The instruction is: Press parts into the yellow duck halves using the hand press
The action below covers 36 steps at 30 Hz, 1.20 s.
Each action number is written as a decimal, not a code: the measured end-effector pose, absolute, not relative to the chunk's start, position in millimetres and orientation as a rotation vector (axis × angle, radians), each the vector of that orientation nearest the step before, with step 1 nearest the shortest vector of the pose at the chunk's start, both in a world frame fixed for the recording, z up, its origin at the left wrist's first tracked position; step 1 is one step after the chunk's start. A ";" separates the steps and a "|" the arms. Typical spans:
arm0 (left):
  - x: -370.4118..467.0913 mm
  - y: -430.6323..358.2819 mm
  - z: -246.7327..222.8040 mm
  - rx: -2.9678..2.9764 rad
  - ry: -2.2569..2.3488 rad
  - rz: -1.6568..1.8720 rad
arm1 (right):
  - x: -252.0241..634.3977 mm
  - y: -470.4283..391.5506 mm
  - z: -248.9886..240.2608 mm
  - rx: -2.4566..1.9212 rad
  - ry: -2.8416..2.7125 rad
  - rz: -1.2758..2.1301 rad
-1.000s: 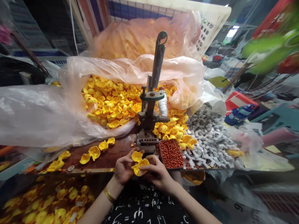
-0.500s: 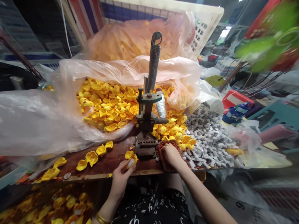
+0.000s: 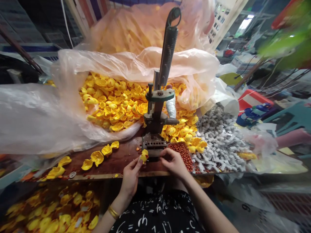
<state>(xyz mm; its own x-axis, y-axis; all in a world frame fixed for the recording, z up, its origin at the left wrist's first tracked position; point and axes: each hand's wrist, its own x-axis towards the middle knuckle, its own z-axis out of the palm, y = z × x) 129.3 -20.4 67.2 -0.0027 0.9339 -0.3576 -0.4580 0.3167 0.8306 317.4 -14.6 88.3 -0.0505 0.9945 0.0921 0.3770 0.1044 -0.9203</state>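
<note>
My left hand (image 3: 131,174) pinches a yellow plastic piece (image 3: 144,156) in front of the base of a metal hand press (image 3: 155,142). My right hand (image 3: 173,161) is just right of that piece, its thumb and fingertips closed together; anything between them is too small to make out. Beside my right hand lies a tray of small reddish-brown beads (image 3: 182,154), partly covered by the hand. Behind the press, an open plastic bag (image 3: 136,66) holds many yellow shells (image 3: 109,103).
Small grey-white parts (image 3: 218,142) are heaped to the right. Several loose yellow shells (image 3: 97,158) lie on the wooden table (image 3: 85,171) at left. More shells (image 3: 55,210) sit below the table edge. A blue bottle (image 3: 251,115) stands at the right.
My right hand has come out of the bead tray and moved left, close to my left hand. The yellow piece in my left hand has been raised and turned. The view has shifted slightly.
</note>
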 end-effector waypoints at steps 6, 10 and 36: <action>139.6 -26.1 75.0 0.494 0.931 1.148 | 271.7 -30.1 80.1 -1.244 -1.314 1.092; 137.1 -27.7 78.5 0.408 0.911 1.167 | 269.6 -32.9 82.3 -1.221 -1.236 1.160; 132.4 101.0 70.0 2.081 0.935 0.724 | 370.2 174.9 221.4 -1.280 -1.019 0.799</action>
